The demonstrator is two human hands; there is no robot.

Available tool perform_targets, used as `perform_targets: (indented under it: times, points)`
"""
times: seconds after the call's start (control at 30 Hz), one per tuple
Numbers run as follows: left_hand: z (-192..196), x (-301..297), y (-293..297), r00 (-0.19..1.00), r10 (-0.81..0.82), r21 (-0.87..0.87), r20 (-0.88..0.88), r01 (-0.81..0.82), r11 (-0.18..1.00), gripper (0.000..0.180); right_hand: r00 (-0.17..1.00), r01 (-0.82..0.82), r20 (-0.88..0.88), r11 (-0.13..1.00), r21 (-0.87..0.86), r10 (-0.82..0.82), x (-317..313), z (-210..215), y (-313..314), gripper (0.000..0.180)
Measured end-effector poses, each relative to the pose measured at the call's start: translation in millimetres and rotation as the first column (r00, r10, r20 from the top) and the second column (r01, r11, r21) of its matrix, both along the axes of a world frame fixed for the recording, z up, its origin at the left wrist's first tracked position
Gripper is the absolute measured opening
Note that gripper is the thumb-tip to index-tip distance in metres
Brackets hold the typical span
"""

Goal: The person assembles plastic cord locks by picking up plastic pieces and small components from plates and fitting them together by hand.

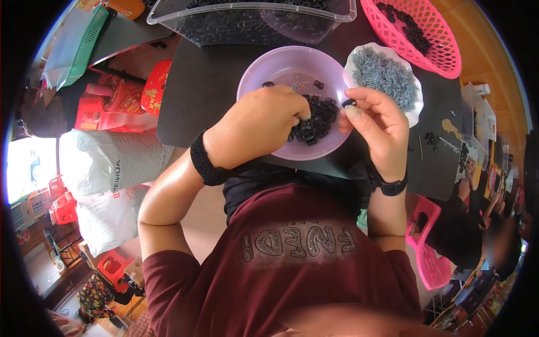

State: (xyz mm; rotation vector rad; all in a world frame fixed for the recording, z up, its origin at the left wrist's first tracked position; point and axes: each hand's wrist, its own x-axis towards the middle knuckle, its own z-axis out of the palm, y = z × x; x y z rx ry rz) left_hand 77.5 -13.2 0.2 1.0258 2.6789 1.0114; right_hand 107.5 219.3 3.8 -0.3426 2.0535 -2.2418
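Right hand (377, 124) pinches small black ring (349, 103).

A person in a maroon shirt sits at a dark table (213, 84). The left hand (258, 126) reaches into a lilac bowl (281, 67), fingertips on a heap of small black rings (317, 121). The right hand (379, 126) pinches one black ring (348, 103) just beside the bowl's rim. Near it stands a white dish of grey parts (384, 73), with a pink basket (432, 33) behind.
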Motion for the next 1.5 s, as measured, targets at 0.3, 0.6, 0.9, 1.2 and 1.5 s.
perform_targets:
  times: [0.3, 0.6, 0.9, 1.2, 1.5]
  points:
    - [-6, -4, 11, 0.989, -0.143, -0.282, -0.037, 0.127, 0.951, 0.014, 0.995, 0.006, 0.097, 0.994, -0.108, 0.004, -2, 1, 9, 0.027]
    - [9, -9, 10, 0.894, 0.074, 0.123, 0.441, -0.142, 0.982, 0.014, 0.99, -0.017, 0.134, 0.976, -0.216, 0.046, -3, -3, 17, 0.026]
    - [9, 1, 1, 0.627, -0.057, 0.386, 0.777, -0.402, 0.831, 0.026, 0.988, 0.01, 0.151, 0.953, -0.304, 0.038, -5, -4, 14, 0.025]
    - [4, 11, -4, 0.801, 0.12, 0.307, 0.586, -0.356, 0.883, 0.02, 0.975, 0.025, -0.223, 0.996, 0.088, -0.004, -12, -20, 2, 0.018]
    - [-10, 1, -18, 0.978, 0.204, 0.176, 0.034, -0.206, 0.963, 0.016, 0.994, 0.081, 0.075, 0.996, -0.023, -0.079, -4, -5, -9, 0.017]
